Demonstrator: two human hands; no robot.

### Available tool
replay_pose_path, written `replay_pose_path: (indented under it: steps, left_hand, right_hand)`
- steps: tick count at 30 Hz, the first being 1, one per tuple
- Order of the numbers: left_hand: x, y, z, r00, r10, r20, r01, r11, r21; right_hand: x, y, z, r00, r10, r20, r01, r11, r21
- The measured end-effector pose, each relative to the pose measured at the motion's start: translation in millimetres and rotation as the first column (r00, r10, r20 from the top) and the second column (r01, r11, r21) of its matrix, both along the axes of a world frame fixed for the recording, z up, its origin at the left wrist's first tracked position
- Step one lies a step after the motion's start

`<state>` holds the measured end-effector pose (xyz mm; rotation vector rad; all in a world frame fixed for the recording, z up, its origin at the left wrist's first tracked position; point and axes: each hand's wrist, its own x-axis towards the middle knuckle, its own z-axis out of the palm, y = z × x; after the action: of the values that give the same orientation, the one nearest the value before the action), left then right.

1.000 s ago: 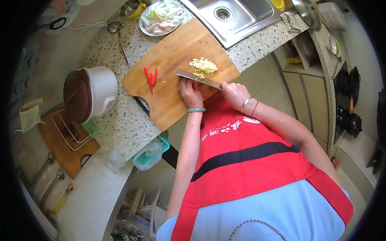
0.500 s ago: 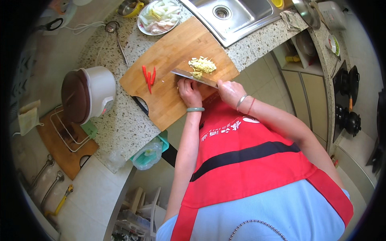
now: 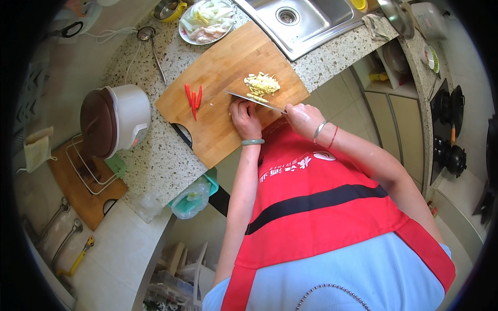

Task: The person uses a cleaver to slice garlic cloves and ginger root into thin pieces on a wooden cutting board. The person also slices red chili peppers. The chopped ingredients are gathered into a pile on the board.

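My right hand point(image 3: 306, 120) is closed round the handle of a kitchen knife point(image 3: 256, 100), whose blade points left across the wooden cutting board point(image 3: 228, 62). Just on the near side of the blade, my left hand point(image 3: 245, 118) presses down on the board with its fingers curled. Whatever lies under those fingertips is hidden. Beyond the blade is a heap of pale yellow shreds point(image 3: 262, 83), and a few of them lie against the knife. Three red chilies point(image 3: 193, 99) rest on the board's left part.
A plate point(image 3: 182, 36) of pale sliced food stands past the board, beside a yellow-handled bowl point(image 3: 169, 9). A ladle point(image 3: 154, 54) and a rice cooker point(image 3: 127, 116) are to the left. The steel sink point(image 3: 316, 39) adjoins the board's far right. A bag-lined bin point(image 3: 192, 199) hangs at the counter edge.
My right hand has shifted slightly right, and the blade has turned so that less of its broad face shows. My left hand has barely moved.
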<state>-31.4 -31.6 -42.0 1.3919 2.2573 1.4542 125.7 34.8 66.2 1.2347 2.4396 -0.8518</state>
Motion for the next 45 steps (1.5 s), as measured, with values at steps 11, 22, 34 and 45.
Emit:
replay_pose_path:
  steps: [11, 22, 34, 45]
  left_hand:
    - [0, 3, 14, 0.999, -0.041, -0.005, 0.041, 0.999, 0.030]
    - [-3, -6, -3, 0.999, -0.029, -0.034, 0.028, 0.999, -0.038]
    - [0, -5, 14, 1.000, -0.023, -0.015, 0.023, 1.000, 0.003]
    - [-4, -6, 7, 0.997, -0.012, -0.077, 0.009, 0.999, -0.039]
  right_hand:
    - [1, 6, -13, 0.991, -0.061, -0.115, 0.067, 0.996, 0.050]
    - [-12, -7, -11, 0.998, -0.040, -0.042, 0.042, 0.998, 0.046]
    - [-5, 6, -1, 0.993, -0.054, -0.107, 0.055, 0.998, 0.009]
    - [-25, -4, -18, 0.999, -0.021, -0.039, 0.024, 0.996, 0.089]
